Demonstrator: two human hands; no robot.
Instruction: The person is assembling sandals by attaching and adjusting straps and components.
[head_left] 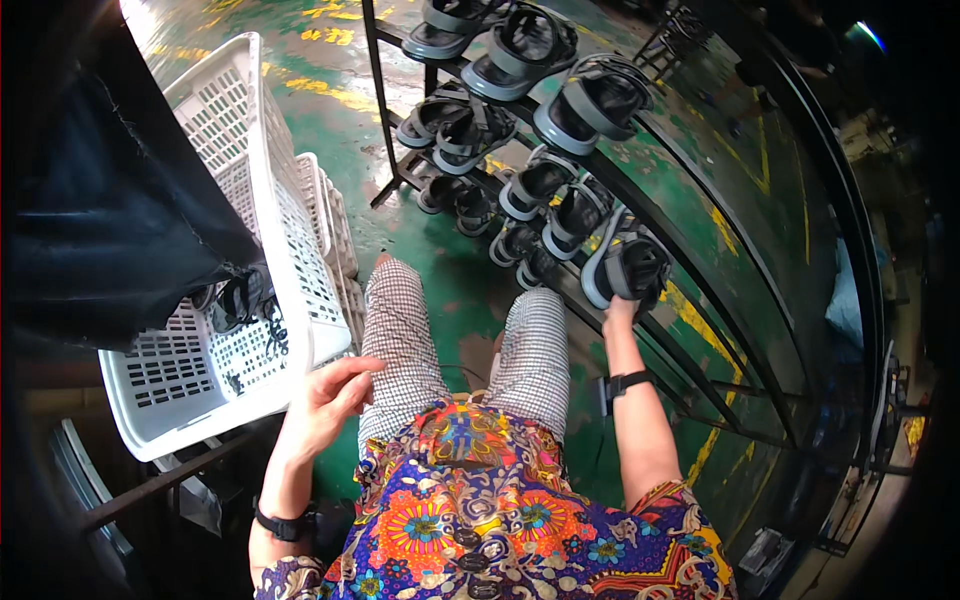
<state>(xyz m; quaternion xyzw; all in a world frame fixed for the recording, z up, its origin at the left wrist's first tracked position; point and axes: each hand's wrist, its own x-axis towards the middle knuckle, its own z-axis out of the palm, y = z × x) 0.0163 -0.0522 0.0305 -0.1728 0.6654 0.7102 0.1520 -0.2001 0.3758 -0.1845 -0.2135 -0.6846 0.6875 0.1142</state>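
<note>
My right hand (621,310) reaches out to a metal rack and grips a sandal (637,262) by its near end. That sandal has dark straps and a pale grey sole, and it sits at the near end of a lower rail; my fingers are partly hidden behind it. My left hand (333,396) hovers by my left thigh, beside the rim of a white plastic basket (255,150). Its fingers are loosely bent with the index finger stretched out, and nothing shows in it. A dark sandal (240,300) lies inside the basket.
The black rack (700,270) carries several more sandals (597,105) on stacked rails, ahead and to the right. Black sheeting (100,200) hangs over the basket's left side. More light crates (325,215) stand behind the basket. Yellow markings cross the green floor (330,125).
</note>
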